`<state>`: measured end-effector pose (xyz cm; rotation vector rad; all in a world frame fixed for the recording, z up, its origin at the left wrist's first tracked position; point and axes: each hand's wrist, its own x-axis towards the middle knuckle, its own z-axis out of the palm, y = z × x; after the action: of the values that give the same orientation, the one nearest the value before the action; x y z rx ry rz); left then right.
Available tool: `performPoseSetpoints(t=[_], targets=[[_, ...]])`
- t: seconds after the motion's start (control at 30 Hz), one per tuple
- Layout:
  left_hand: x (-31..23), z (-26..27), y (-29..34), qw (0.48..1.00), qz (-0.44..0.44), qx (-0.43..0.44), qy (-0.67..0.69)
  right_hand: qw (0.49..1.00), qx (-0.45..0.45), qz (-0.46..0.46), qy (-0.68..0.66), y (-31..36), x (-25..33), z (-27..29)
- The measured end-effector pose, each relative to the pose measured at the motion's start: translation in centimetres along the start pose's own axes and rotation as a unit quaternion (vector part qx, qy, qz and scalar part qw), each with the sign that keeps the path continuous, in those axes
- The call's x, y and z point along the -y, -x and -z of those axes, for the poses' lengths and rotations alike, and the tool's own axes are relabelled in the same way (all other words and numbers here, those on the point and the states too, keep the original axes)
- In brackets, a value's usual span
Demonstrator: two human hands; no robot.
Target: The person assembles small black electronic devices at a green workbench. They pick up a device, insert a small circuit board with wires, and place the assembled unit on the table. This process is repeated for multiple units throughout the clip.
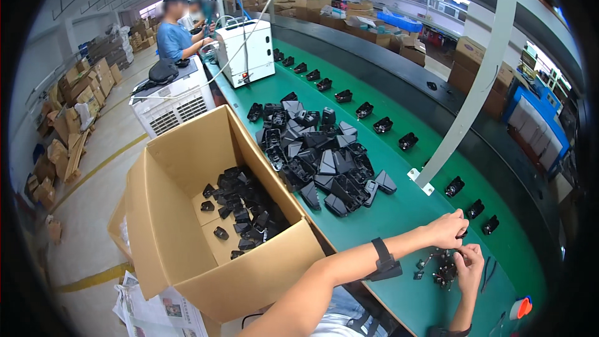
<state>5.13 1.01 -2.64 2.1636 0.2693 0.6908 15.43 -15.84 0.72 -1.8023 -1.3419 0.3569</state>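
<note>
My left hand [444, 229] is closed around a small black part [462, 234] that shows only in part beneath its fingers. Just below it, my right hand [469, 267] has its fingers and thumb drawn together; whatever they hold is hidden. Both hands are close together over the green work surface [399, 231]. Beside my right hand lies a tangled pile of small dark components with thin wires [443, 274]. Past my hands, a row of black housings, among them one housing [454, 186], runs along the green conveyor belt [430, 162].
A heap of black plastic shells [327, 156] covers the middle of the bench. An open cardboard box [212, 237] with black parts stands at left. A metal post [468, 100] rises from the bench. An orange-and-white round item [521, 307] sits far right. A person [175, 34] stands beyond.
</note>
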Motion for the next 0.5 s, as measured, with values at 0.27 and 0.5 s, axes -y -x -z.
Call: performPoseSetpoints(t=[0.27, 0.5], targets=[[1.4, 1.2, -0.2, 0.995, -0.092, -0.021, 0.045, 0.959, -0.06, -0.118, -0.251, -0.3, -3.6, 1.0], [-0.2, 2.0, 0.9, 0.999, -0.012, 0.038, 0.019, 0.888, 0.002, -0.19, -0.418, 0.6, -3.4, 1.6]])
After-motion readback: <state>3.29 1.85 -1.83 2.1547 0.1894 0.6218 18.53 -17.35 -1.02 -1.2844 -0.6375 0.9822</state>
